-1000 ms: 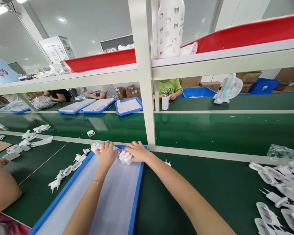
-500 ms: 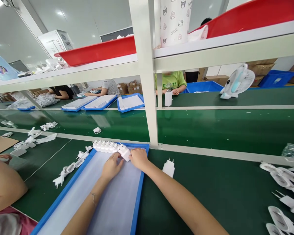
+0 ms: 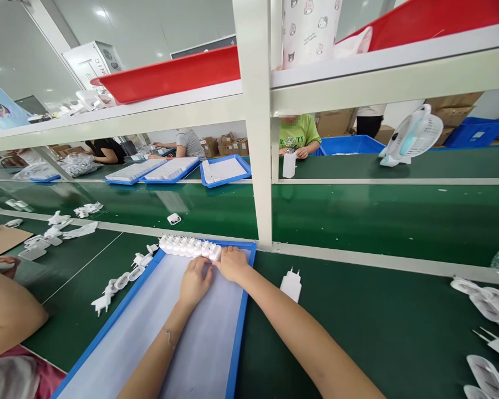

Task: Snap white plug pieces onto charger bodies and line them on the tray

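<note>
Hands (head view): left hand (image 3: 194, 284) and right hand (image 3: 233, 263) close together at the right end of the charger row, upper middle of frame. Right fingers touch the end charger; left fingertips just below it. Grip or just a push: can't tell.
Charger row: white two-pin plug chargers (image 3: 187, 247) side by side along the far end of the blue tray (image 3: 238, 338), left corner to near the right hand.
Done: one row, nearly full width. Gap to the right corner partly behind the right hand.
Left: my read, early stage; white liner (image 3: 210, 338) shows below the row.
Loose stock: one charger (image 3: 291, 285) right of the tray; string of white plug parts (image 3: 118, 282) along its left side; oval casings (image 3: 484, 374), lower right.
Cut off: tray's near end and both forearms at the bottom edge; casing pile at the right edge.
Hard to see: exact charger count, and the item in the neighbour's hand (image 3: 11, 266), far left.
</note>
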Tool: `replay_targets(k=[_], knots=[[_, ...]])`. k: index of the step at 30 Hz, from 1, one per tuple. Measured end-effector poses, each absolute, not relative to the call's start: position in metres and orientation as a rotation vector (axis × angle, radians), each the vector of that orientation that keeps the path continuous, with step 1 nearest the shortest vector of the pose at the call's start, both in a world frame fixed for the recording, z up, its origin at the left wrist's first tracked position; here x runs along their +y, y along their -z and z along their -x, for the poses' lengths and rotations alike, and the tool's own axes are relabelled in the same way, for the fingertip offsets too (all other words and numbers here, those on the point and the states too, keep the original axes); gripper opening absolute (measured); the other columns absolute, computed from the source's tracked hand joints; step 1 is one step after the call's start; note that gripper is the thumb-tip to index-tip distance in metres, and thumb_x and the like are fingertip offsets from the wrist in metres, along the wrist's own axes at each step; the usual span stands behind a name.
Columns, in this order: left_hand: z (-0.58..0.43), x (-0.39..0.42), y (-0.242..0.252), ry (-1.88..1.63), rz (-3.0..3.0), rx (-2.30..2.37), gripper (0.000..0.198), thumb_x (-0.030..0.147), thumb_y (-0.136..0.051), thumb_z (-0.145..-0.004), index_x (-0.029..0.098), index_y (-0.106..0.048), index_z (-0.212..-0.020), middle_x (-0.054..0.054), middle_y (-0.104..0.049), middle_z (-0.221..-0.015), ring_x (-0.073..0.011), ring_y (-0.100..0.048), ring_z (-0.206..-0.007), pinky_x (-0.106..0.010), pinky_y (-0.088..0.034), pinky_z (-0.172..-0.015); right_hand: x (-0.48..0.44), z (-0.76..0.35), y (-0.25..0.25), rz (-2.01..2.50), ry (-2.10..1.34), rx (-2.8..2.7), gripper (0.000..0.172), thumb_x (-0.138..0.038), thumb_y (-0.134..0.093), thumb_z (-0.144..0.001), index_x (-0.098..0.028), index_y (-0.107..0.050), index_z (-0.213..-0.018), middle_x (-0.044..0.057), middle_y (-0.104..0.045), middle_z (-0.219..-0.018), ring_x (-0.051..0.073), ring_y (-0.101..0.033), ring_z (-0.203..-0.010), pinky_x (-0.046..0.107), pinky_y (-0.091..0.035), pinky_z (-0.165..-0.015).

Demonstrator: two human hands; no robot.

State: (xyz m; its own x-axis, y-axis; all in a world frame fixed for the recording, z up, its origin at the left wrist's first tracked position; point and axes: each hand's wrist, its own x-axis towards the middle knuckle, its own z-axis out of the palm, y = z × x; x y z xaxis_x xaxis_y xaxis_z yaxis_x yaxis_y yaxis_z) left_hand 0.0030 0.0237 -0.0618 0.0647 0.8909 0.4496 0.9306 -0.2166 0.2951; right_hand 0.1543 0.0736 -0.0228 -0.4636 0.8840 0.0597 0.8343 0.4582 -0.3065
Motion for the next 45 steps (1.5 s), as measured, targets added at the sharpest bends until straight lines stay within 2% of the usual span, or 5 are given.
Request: replay_targets(k=[10, 27, 33, 41, 45], knots=[[0.003, 0.029, 0.067, 0.876, 2.187, -1.924, 0.025, 0.021, -0.046, -0.082, 0.016, -0.048, -0.106, -0.011, -0.055, -0.108, -0.0262, -0.05, -0.107, -0.042, -0.042, -0.094, 0.08, -0.163, 0.03, 1.36, -0.419, -2.513, 0.027, -0.036, -0.043, -0.092, -0.02, -0.065, -0.097, 0.007, -0.068, -0.101, 0.023, -0.06, -0.095, 0.032, -0.045, -0.076], [-0.011, 0.008, 0.038, 0.481, 2.459, -1.866, 0.027, 0.021, -0.045, -0.08, 0.02, -0.056, -0.105, -0.009, -0.056, -0.111, -0.0245, -0.051, -0.101, -0.039, -0.043, -0.084, 0.059, -0.171, 0.026, 1.134, -0.542, -2.58, 0.023, -0.02, -0.042, -0.09, -0.016, -0.062, -0.1, 0.01, -0.065, -0.105, 0.024, -0.056, -0.103, 0.035, -0.042, -0.082], [-0.026, -0.014, 0.028, 0.444, 2.418, -1.766, 0.024, 0.018, -0.038, -0.083, 0.018, -0.061, -0.089, -0.01, -0.063, -0.087, -0.023, -0.056, -0.084, -0.04, -0.042, -0.079, 0.064, -0.254, -0.015, 0.975, -0.697, -2.401, 0.029, -0.025, -0.033, -0.095, -0.023, -0.058, -0.109, 0.001, -0.062, -0.113, 0.015, -0.056, -0.103, 0.025, -0.041, -0.086], [-0.158, -0.018, 0.013, 0.684, 2.822, -1.808, 0.054, 0.045, -0.045, -0.085, 0.021, -0.038, -0.134, -0.012, -0.054, -0.123, -0.0259, -0.059, -0.1, -0.034, -0.047, -0.077, 0.037, -0.378, -0.031, 1.649, -0.696, -2.049, 0.028, -0.029, -0.031, -0.093, -0.023, -0.057, -0.1, 0.004, -0.067, -0.095, 0.017, -0.062, -0.083, 0.025, -0.042, -0.064], [-0.202, 0.008, 0.027, 0.603, 2.911, -2.024, 0.061, 0.046, -0.051, -0.08, 0.015, -0.042, -0.132, -0.018, -0.053, -0.125, -0.0325, -0.059, -0.103, -0.038, -0.046, -0.081, -0.006, -0.372, -0.004, 1.959, -0.657, -2.154, 0.021, -0.028, -0.037, -0.09, -0.022, -0.053, -0.101, 0.009, -0.066, -0.09, 0.026, -0.063, -0.08, 0.029, -0.037, -0.058]])
